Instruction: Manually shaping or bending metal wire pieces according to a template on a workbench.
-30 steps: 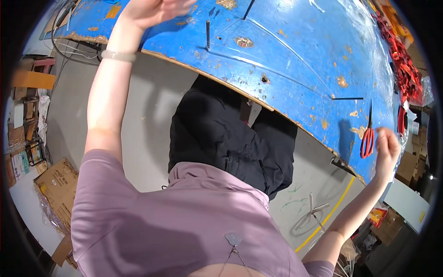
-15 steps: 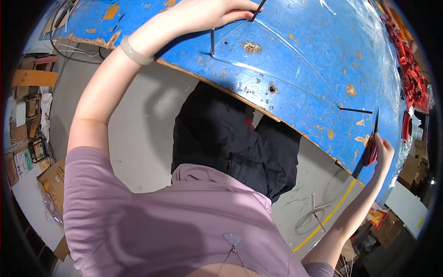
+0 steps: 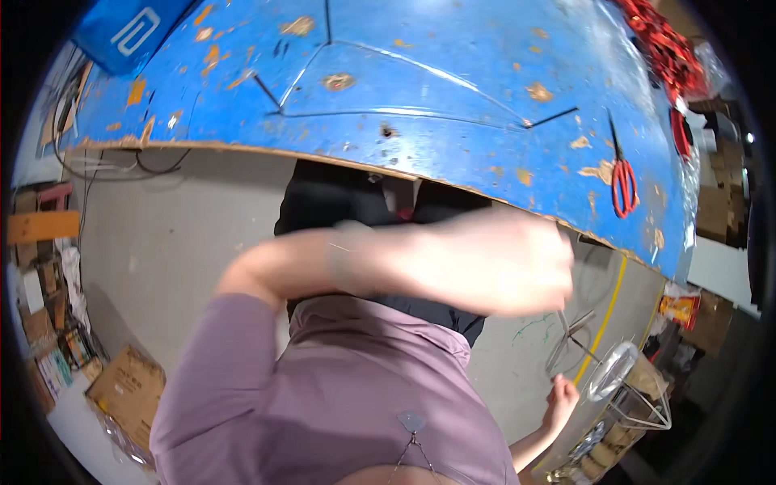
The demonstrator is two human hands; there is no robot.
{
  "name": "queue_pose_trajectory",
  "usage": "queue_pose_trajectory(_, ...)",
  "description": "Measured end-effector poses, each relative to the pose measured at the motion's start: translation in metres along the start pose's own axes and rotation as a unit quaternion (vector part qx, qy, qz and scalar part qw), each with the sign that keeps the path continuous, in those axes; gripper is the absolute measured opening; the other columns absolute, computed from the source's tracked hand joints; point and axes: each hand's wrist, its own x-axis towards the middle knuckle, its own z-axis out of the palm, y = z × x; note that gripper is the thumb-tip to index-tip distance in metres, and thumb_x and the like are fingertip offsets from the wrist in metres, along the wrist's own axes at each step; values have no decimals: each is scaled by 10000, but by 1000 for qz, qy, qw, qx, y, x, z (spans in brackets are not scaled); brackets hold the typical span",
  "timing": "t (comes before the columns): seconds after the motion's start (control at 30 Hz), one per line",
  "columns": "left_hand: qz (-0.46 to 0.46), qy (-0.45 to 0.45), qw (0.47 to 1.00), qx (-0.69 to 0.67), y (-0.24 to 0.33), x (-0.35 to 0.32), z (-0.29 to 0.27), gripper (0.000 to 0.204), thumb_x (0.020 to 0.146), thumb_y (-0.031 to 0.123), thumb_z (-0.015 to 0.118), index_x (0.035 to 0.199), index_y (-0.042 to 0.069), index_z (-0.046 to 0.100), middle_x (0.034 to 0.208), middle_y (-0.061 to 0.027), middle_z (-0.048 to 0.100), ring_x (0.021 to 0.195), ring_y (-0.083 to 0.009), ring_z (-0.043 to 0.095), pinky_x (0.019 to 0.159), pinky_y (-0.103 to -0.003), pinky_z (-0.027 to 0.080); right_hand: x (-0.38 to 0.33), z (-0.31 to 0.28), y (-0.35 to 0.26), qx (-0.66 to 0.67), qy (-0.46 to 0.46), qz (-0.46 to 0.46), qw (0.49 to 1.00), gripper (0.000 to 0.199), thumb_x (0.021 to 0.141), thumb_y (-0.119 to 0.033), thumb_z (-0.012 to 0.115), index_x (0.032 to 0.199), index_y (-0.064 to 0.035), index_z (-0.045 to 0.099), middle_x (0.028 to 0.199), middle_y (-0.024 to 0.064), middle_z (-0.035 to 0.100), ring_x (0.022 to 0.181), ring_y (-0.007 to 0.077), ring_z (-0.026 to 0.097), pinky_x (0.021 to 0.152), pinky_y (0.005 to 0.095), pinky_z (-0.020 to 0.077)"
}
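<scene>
My left hand [image 3: 525, 263] reaches across my body over my lap, short of the table edge; its fingers are smeared by motion. Low on the right, beyond the table, my right hand [image 3: 559, 402] has its fingers curled in, and nothing shows in it. A thin wire triangle [image 3: 380, 110] lies on the blue worktable [image 3: 453, 40], with short dark rods at its corners, one of them a black rod [image 3: 554, 117] at the right corner. Red-handled scissors [image 3: 622, 186] lie on the table to the right of the triangle, apart from both hands.
A blue box or bag [image 3: 133, 36] stands at the table's far left. Red shiny material [image 3: 667, 52] and clear plastic line the right edge. Below right are a white ring-shaped coil [image 3: 612, 372] and a metal frame [image 3: 647, 412]. A cardboard box [image 3: 128, 388] sits at lower left.
My right hand has let go of the scissors and moved down off the table. My left hand has left the wire triangle and swung down and right across my body.
</scene>
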Motion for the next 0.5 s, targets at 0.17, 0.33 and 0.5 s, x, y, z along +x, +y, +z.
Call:
queue_pose_trajectory(0.17, 95, 29, 964, -247, 93, 19, 143, 326, 721, 241, 614, 960, 38, 526, 813, -109, 552, 828, -259, 530, 681, -383, 437, -98, 25, -2, 358, 53, -62, 930, 262, 763, -216, 650, 620, -27, 538, 521, -14, 471, 472, 75, 393, 431, 208, 297)
queue_pose_trajectory(0.33, -206, -373, 752, -504, 98, -11, 112, 218, 823, 202, 523, 893, -4, 542, 706, -105, 568, 699, -199, 546, 644, -306, 432, -84, 22, -48, 215, -204, -173, 939, 216, 701, -175, 701, 651, 12, 605, 570, 31, 556, 507, 90, 448, 435, 223, 321)
queue_pose_trajectory(0.5, -399, -286, 680, -545, 43, -50, -13, 220, 852, 193, 488, 774, 19, 598, 693, 1, 574, 657, -41, 472, 566, -191, 373, -32, 3, -95, -11, -258, -247, 934, 143, 647, -133, 706, 709, -13, 658, 543, 20, 529, 485, 81, 430, 423, 232, 301)
